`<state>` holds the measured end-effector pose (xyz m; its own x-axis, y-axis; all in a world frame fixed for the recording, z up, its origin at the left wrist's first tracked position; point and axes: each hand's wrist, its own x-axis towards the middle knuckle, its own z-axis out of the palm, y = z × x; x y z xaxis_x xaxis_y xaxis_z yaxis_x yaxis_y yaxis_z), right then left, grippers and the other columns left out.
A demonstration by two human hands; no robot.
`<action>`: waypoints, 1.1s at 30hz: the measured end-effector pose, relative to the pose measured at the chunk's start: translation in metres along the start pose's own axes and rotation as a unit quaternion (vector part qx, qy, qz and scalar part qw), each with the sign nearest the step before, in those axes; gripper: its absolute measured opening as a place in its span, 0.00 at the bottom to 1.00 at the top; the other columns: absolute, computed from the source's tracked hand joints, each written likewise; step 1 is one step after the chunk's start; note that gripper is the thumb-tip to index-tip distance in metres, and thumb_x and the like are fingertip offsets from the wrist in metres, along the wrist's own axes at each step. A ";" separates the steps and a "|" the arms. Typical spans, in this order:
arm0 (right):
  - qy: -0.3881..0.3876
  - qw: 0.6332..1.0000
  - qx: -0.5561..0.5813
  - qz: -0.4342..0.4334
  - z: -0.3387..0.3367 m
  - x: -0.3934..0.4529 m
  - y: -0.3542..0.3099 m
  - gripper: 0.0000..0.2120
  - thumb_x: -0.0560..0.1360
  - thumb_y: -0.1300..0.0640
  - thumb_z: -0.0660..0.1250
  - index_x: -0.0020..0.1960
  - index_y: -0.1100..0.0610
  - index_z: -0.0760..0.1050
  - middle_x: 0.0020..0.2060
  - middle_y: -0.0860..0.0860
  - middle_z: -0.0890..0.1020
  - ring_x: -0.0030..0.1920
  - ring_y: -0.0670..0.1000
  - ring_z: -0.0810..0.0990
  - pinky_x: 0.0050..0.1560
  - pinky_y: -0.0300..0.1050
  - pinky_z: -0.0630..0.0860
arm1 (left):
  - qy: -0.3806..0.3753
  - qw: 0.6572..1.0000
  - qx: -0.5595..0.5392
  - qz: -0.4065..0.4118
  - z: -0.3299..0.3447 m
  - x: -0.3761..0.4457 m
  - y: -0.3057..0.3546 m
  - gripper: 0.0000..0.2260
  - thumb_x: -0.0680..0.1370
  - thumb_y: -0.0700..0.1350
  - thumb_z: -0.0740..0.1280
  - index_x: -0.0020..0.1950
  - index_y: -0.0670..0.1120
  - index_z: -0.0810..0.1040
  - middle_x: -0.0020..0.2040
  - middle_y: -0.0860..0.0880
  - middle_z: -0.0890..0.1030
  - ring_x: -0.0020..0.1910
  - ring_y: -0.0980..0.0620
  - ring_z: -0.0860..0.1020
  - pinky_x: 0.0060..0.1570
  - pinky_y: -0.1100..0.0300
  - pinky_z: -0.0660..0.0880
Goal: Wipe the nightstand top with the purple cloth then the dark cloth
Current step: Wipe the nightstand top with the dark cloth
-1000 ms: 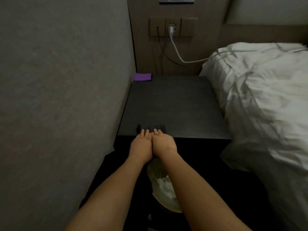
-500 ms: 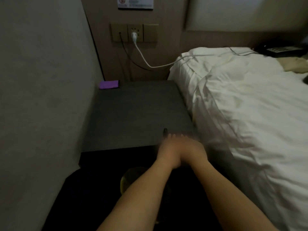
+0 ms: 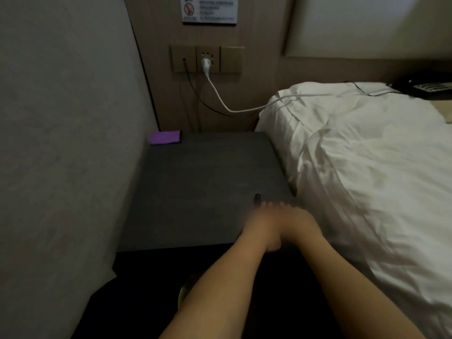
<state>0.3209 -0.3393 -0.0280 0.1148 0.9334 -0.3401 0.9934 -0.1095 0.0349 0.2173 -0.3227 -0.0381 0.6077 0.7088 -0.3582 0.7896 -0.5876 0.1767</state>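
A wide bed with a crumpled white duvet [image 3: 367, 167] takes the right part of the view, and a plain grey wall [image 3: 61, 143] takes the left part. Between them stands the dark grey rectangular nightstand top [image 3: 195, 187], with its right edge just beside the duvet. Behind it there is a brown wood-look wall panel [image 3: 156, 69] that carries a beige socket plate [image 3: 208, 59]; a white plug with a white cable [image 3: 220, 99] goes from the socket to the bed, and a thin black cable [image 3: 195, 94] hangs beside it. A white printed notice [image 3: 209, 9] is fixed higher on the panel. Two bare forearms come from the bottom of the view to the front right corner of the nightstand. The left hand [image 3: 259, 223] and the right hand [image 3: 300, 221] lie flat side by side, touching each other, with the fingers straight and close together, pressing down on the dark cloth [image 3: 257, 198]. This cloth is almost fully hidden under the hands; only a small dark corner shows beyond the left fingertips, and the hands are blurred. The small folded purple cloth [image 3: 165, 137] lies in the back left corner of the top, against the wall, well apart from the hands.
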 end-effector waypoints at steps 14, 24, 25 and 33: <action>0.006 0.999 -0.041 -0.011 -0.039 0.118 -0.033 0.25 0.81 0.55 0.50 0.77 0.57 0.54 0.78 0.54 0.55 0.77 0.53 0.57 0.74 0.47 0.60 | 0.032 0.999 -0.016 -0.024 -0.040 0.077 -0.083 0.36 0.79 0.44 0.59 0.79 0.38 0.41 0.80 0.42 0.43 0.80 0.45 0.42 0.77 0.54 0.45; 0.017 0.998 -0.051 -0.039 -0.074 0.201 -0.102 0.25 0.81 0.54 0.52 0.77 0.56 0.53 0.78 0.54 0.53 0.77 0.53 0.57 0.73 0.50 0.62 | 0.041 0.996 -0.028 -0.072 -0.072 0.109 -0.180 0.35 0.79 0.43 0.60 0.80 0.40 0.43 0.81 0.44 0.43 0.80 0.47 0.43 0.77 0.53 0.47; 0.019 0.998 -0.049 -0.043 -0.075 0.208 -0.112 0.25 0.81 0.54 0.52 0.77 0.56 0.53 0.78 0.54 0.53 0.77 0.53 0.57 0.74 0.50 0.61 | 0.042 0.996 -0.030 -0.078 -0.074 0.108 -0.191 0.35 0.79 0.43 0.60 0.80 0.41 0.43 0.81 0.44 0.43 0.80 0.47 0.43 0.77 0.53 0.47; 0.034 0.995 0.008 -0.098 -0.081 0.239 -0.212 0.26 0.81 0.54 0.52 0.77 0.57 0.53 0.78 0.55 0.53 0.77 0.54 0.55 0.74 0.51 0.59 | 0.040 0.990 0.016 -0.132 -0.081 0.066 -0.283 0.34 0.80 0.43 0.59 0.80 0.40 0.42 0.80 0.44 0.43 0.80 0.47 0.44 0.77 0.54 0.46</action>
<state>0.1385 -0.0653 -0.0408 -0.0806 0.9581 -0.2748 0.9966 0.0721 -0.0409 0.0409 -0.0776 -0.0377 0.3852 0.8674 -0.3149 0.9199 -0.3879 0.0570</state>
